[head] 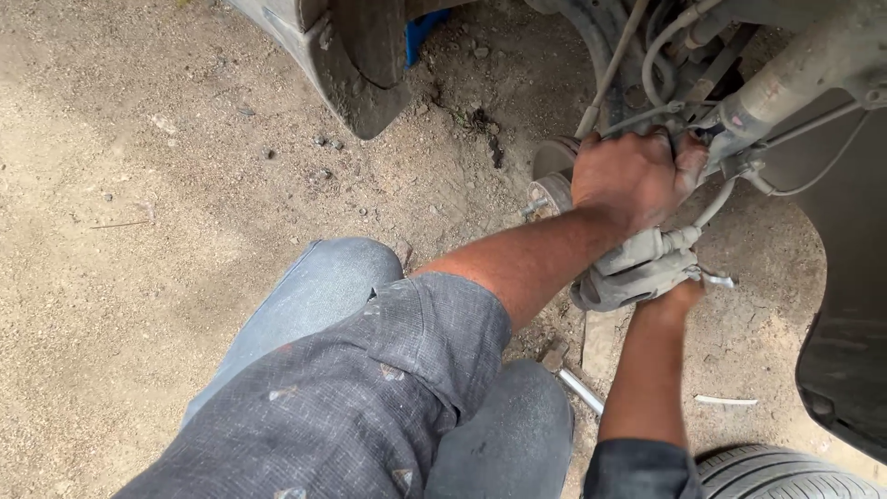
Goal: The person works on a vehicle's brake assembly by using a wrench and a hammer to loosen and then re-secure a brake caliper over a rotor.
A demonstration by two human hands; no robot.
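Note:
My left hand (633, 176) reaches across into the car's wheel well, its fingers curled over the top of the dusty brake hub (552, 180) beside the strut (795, 79) and brake hose (716, 205). Just below it hangs a grey brake caliper (633, 273). My right hand (682, 298) comes up from underneath and grips the caliper; most of that hand is hidden behind it. A small metal end (719, 278) sticks out beside the right hand.
A tyre (776, 471) lies at the bottom right. A metal bar (580, 390) and a white strip (725, 400) lie on the sandy ground. Black fender liner (845, 370) is at the right, a mud flap (360, 83) at the top. My knee (323, 296) is bent in front.

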